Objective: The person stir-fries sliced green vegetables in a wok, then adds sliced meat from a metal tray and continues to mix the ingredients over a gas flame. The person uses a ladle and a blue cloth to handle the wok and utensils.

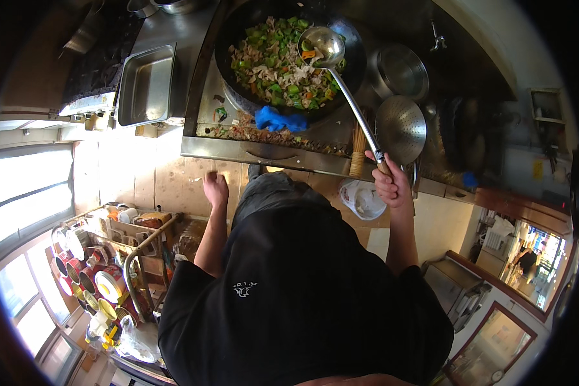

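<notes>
My right hand (390, 186) grips the wooden-ended handle of a long metal ladle (321, 47). The ladle's bowl is over the food in a large black wok (354, 72), with some orange and green pieces in it. Chopped green peppers and pale meat slices (282, 72) fill the wok's bottom. A crumpled blue cloth (280, 119) lies at the wok's near rim. My left hand (215, 188) hangs beside my body, in front of the stove's edge, with its fingers curled. Nothing shows in it, though blur hides the inside of the hand.
A rectangular steel pan (145, 87) stands left of the wok. To the right are a metal pot (400, 72), a perforated strainer (401, 129) and a bamboo wok brush (357, 154). Food scraps litter the stove front (265, 153). A cart (137, 255) with several cans stands behind on the left.
</notes>
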The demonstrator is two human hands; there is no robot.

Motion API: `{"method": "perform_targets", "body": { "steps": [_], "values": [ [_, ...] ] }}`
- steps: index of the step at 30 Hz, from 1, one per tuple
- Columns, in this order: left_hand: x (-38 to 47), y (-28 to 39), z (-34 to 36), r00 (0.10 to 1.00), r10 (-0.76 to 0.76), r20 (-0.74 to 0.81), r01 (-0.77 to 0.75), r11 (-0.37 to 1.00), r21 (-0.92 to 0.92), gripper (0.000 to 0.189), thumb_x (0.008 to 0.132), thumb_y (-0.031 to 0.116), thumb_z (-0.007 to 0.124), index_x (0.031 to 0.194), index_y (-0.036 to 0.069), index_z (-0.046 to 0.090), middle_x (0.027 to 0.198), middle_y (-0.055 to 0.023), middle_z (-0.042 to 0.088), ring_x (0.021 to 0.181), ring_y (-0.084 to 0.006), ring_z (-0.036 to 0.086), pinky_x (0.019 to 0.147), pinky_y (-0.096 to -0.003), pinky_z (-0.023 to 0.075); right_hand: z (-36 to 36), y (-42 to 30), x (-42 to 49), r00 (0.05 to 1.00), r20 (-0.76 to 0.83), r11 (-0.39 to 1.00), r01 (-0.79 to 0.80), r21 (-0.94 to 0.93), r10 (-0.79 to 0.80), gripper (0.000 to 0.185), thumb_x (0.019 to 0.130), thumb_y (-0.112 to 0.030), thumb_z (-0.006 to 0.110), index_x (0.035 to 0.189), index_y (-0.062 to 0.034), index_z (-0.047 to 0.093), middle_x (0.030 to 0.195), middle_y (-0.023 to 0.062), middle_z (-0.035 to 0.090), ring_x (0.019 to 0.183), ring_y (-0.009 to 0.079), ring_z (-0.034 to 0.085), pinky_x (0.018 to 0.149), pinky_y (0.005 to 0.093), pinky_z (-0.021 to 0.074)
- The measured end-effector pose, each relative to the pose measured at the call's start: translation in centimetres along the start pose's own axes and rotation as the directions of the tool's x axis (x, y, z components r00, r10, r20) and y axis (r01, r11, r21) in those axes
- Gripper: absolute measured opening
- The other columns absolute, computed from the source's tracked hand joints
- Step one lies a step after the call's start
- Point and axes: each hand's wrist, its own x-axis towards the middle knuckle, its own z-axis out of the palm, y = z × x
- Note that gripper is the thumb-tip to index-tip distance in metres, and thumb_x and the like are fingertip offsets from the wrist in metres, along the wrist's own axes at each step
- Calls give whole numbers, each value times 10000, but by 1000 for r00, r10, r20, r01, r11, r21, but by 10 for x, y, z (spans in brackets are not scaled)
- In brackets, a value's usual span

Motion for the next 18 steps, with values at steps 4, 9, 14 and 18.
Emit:
{"method": "perform_targets", "body": {
  "steps": [4, 9, 14, 18],
  "values": [
    [64, 174, -47, 942, 279, -186, -324, 900, -290, 249, 881, 136, 785, 1111, 53, 739, 1142, -175, 638, 1157, -397, 575, 1010, -505, 458, 0, 10, 0, 999, -38, 1000, -5, 9, 5, 571, 1204, -423, 287, 1659, -79, 312, 714, 15, 412, 421, 61, 349, 340, 214, 313],
    [106, 318, -30, 878, 452, -156, -479, 831, -283, 262, 855, 296, 845, 1051, 125, 815, 1108, -113, 621, 1152, -328, 535, 1021, -466, 420, 11, 27, 2, 999, 41, 997, -23, 68, 21, 565, 1200, -426, 307, 1637, -71, 349, 710, -1, 402, 413, 52, 331, 337, 211, 302],
    [117, 379, 18, 880, 454, -142, -475, 841, -257, 311, 817, 365, 853, 1066, 178, 835, 1151, -95, 635, 1178, -355, 551, 1036, -493, 430, 26, 45, 3, 994, 103, 991, 19, 133, -33, 554, 1205, -385, 305, 1639, -40, 329, 717, 0, 402, 421, 44, 321, 335, 216, 286],
    [122, 393, 41, 863, 490, -124, -505, 836, -215, 251, 806, 347, 838, 996, 184, 843, 1129, -77, 633, 1175, -349, 547, 1029, -509, 415, 24, 54, 2, 986, 154, 986, 45, 158, -70, 557, 1206, -366, 311, 1644, -22, 308, 728, 2, 418, 438, 33, 333, 345, 196, 290]
  ]
}}
